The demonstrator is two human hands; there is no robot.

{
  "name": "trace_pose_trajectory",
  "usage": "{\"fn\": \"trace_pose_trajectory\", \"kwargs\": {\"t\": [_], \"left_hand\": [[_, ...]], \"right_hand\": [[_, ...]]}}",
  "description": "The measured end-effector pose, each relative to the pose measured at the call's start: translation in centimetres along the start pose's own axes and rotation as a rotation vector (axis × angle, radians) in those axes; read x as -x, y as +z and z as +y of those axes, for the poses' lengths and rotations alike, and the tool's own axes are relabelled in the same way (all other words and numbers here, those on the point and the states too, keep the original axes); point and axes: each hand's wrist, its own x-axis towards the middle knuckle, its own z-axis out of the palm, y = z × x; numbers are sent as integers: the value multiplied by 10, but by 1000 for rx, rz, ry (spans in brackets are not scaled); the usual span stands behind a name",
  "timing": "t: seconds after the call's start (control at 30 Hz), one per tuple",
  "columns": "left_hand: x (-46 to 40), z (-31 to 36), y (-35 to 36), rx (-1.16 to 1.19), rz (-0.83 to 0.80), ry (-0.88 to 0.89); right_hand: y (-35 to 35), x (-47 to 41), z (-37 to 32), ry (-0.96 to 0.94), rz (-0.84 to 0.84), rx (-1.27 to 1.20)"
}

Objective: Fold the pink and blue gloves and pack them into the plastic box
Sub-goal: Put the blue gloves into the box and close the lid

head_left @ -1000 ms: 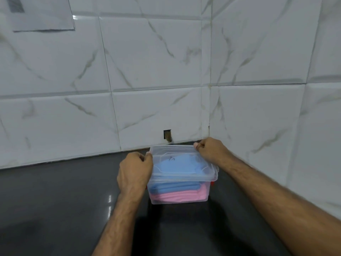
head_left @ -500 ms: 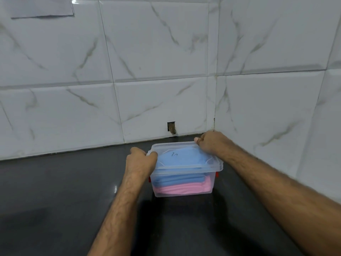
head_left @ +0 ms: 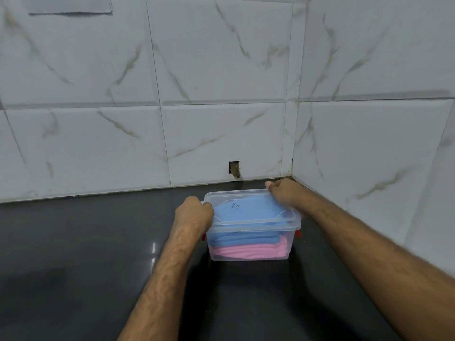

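A clear plastic box (head_left: 250, 257) stands on the dark counter near the wall corner, its clear lid (head_left: 256, 225) lying on top. Through the walls I see folded blue gloves (head_left: 243, 238) lying over folded pink gloves (head_left: 248, 251). My left hand (head_left: 193, 214) grips the box's left side at the lid's rim, fingers curled. My right hand (head_left: 283, 191) is closed on the lid's far right corner. Small red latches (head_left: 298, 233) show at both sides of the box.
The black counter (head_left: 86, 254) stretches out to the left and towards me. White marble tiles form the back wall and the right wall, meeting just behind the box. A small rectangular hole (head_left: 234, 168) is cut in the back wall tile.
Both hands stay on the box and lid. The view has tilted and shifted, so the box sits a little further right and the left hand's grip has curled tighter at the rim.
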Motion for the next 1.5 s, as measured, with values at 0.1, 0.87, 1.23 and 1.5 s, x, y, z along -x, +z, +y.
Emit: {"fn": "trace_pose_trajectory", "kwargs": {"t": [0.1,0.87,1.23,1.5], "left_hand": [[1,1,2,-39,19,14],[26,4,80,-67,-95,768],[40,14,118,-413,-225,995],[39,17,127,-538,-225,1006]], "right_hand": [[3,1,10,71,-42,-239],[26,58,50,21,532,-746],[11,72,65,77,777,-120],[16,69,69,90,761,70]]}}
